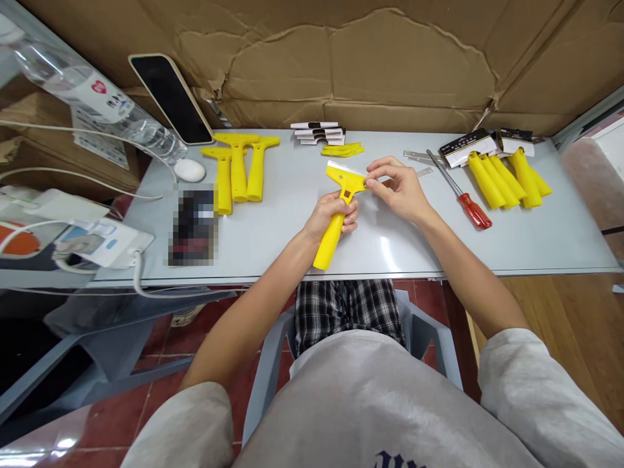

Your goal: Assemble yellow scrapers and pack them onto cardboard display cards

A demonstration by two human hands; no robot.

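Note:
My left hand [327, 216] is closed around the handle of a yellow scraper [329, 244], its wide head tilted up and away from me. Along the head's top edge runs a pale metallic strip that looks like a blade [345, 167]. With thumb and fingers pinched, my right hand [400, 190] grips the right end of the scraper's head. Whether a small part sits between those fingertips is hidden. Just beyond the head lie several flat yellow strips [342, 150], and behind them a stack of white-and-black packets [319, 133].
Three yellow scraper handles [238, 172] lie left, near a leaning phone [173, 97], a white mouse-like object [190, 170] and a water bottle [104, 97]. On the right are a red-handled screwdriver [472, 209], thin metal blades [423, 156] and several packaged yellow scrapers [497, 182]. Cardboard [365, 65] stands behind the table.

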